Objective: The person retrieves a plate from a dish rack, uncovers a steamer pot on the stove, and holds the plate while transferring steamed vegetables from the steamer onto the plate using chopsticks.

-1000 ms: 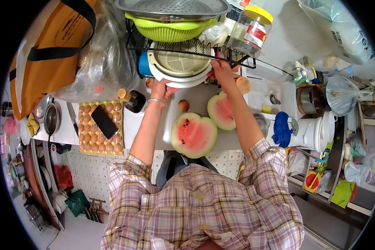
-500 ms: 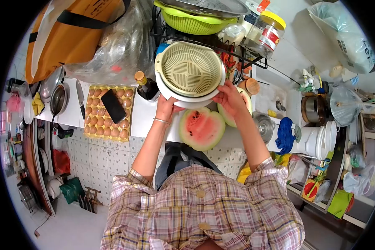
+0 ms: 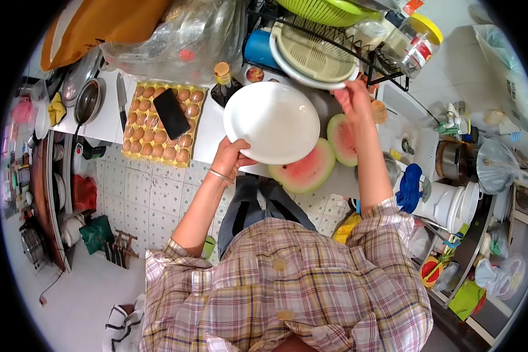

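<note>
Fingers of your left hand (image 3: pixel 230 159) grasping white bowl (image 3: pixel 273 122) over counter's front edge; right hand (image 3: pixel 351 97) grasping strainer basket (image 3: pixel 311 53) at rack (image 3: pixel 358 50). Step: separating pair. Next: seat basket squarely.

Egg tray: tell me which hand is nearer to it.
Left. The left hand grips the white bowl's near rim, just right of the egg tray in the picture. The right hand is farther off, up at the cream strainer by the rack.

Narrow kitchen; white counter (image 3: pixel 105 120) crowded; patterned white wall tiles (image 3: pixel 152 196) below it; pale grey floor (image 3: pixel 82 305); open shelving (image 3: pixel 47 193) at left; even daylight
</note>
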### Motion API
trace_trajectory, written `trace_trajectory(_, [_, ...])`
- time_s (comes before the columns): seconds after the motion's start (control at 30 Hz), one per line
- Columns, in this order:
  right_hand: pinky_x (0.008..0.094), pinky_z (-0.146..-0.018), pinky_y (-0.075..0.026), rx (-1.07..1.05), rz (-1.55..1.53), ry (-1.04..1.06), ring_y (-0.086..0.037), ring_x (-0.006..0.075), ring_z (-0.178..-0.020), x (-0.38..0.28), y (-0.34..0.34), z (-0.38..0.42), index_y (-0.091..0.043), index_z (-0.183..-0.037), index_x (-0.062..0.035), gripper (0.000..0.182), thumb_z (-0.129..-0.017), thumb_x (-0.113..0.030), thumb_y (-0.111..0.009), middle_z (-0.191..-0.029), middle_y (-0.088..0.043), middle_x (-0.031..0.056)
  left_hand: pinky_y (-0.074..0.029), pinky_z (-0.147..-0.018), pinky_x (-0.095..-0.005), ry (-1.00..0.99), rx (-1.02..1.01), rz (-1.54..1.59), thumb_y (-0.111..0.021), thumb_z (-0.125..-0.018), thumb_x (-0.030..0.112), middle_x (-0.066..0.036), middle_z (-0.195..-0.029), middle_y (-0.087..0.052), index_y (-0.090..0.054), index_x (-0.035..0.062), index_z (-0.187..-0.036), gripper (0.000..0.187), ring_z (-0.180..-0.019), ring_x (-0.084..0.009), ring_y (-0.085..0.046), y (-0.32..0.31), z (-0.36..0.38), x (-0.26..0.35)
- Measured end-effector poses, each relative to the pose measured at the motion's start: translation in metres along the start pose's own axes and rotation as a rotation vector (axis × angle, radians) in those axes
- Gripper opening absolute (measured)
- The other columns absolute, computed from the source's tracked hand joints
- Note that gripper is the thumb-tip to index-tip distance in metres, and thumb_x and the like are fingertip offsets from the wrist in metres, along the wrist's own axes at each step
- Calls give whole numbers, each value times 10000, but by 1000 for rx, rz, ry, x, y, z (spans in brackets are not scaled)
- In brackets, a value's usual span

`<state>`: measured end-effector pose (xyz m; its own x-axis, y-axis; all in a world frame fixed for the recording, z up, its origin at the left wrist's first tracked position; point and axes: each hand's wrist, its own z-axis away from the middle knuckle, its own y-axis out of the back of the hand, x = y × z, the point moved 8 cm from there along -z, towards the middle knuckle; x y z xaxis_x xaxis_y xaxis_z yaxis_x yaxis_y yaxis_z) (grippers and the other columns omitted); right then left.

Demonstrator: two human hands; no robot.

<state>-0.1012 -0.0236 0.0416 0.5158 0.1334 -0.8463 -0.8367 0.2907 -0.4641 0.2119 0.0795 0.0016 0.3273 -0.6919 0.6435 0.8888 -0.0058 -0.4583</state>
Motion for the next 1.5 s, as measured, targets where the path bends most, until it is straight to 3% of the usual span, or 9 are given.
trace_trajectory(0.27, [370,-728,-570,179,-137,87,-600,362,-918,15,10,-91,-407,-1148,96,284,-908,-54,-431,-1070,-535,242,-589,-559,-312,0,-26,61,-486,-726,1,-177,-990,-581,-411,-80,-1167,454,-756,-247,-651,15,14,-20])
trace_trajectory(0.57, [303,-882,-435,5,955,107,-534,186,-1038,20,28,153,-370,-1306,-30,569,-819,-172,-628,-1117,-557,120,-581,-525,-264,-6,-148,-87,-504,-775,38,-183,-963,-591,-396,-65,-1187,438,-701,-222,-656,-69,17,-6])
trace_trajectory(0.7, [351,-906,-447,122,109,-238,-549,231,-1035,-8,116,192,-363,-1300,-5,613,-760,-104,-636,-1264,-462,145,-563,-703,-340,-32,-667,-208,-497,-918,251,-174,-1103,-563,-211,49,-1394,592,-874,-237,-642,-182,36,-12])
trace_trajectory(0.8, [290,-630,-521,125,-437,-161,-595,187,-811,-37,207,207,-366,-1265,13,466,-838,-93,-517,-1135,-510,170,-537,-750,-341,41,-819,-371,-448,-939,314,-154,-1208,-502,-175,78,-1423,604,-990,-243,-596,-222,44,-27])
trace_trajectory(0.9, [229,-389,-459,-46,-1455,-207,-556,157,-568,-74,244,185,-264,-1271,62,450,-866,-47,-426,-1013,-524,186,-520,-767,-330,179,-827,-635,-482,-914,379,-133,-1136,-545,-277,59,-1392,610,-971,-227,-595,-195,40,-68])
trace_trajectory(1.07, [240,-433,-464,-202,-1656,31,-467,131,-462,-110,263,173,-195,-1288,86,497,-863,-42,-418,-1074,-531,181,-470,-823,-347,9,-834,-1384,-538,-834,521,-166,-1002,-623,-459,23,-1274,669,-960,-256,-603,-73,33,-107])
trace_trajectory(1.17, [248,-484,-471,-132,-1350,-2,-471,104,-536,-94,202,211,-269,-1302,38,482,-864,-62,-442,-1097,-534,169,-457,-847,-366,18,-651,-1504,-530,-811,568,-193,-1079,-608,-486,23,-1255,705,-986,-306,-593,10,31,-101])
trace_trajectory(1.33, [365,-919,-414,129,339,138,-514,268,-1056,-75,-24,223,-330,-1344,8,606,-793,-51,-574,-1241,-473,162,-428,-905,-386,204,-511,-1615,-521,-805,578,-193,-1156,-578,-526,25,-1224,693,-1044,-344,-557,143,46,-80])
trace_trajectory(1.5, [326,-895,-419,-328,718,-72,-510,206,-1028,86,-320,185,-379,-1274,-19,545,-779,-15,-605,-1179,-511,120,-404,-939,-419,248,-454,-1543,-497,-814,573,-168,-1243,-524,-516,46,-1245,681,-1121,-332,-508,296,70,-37])
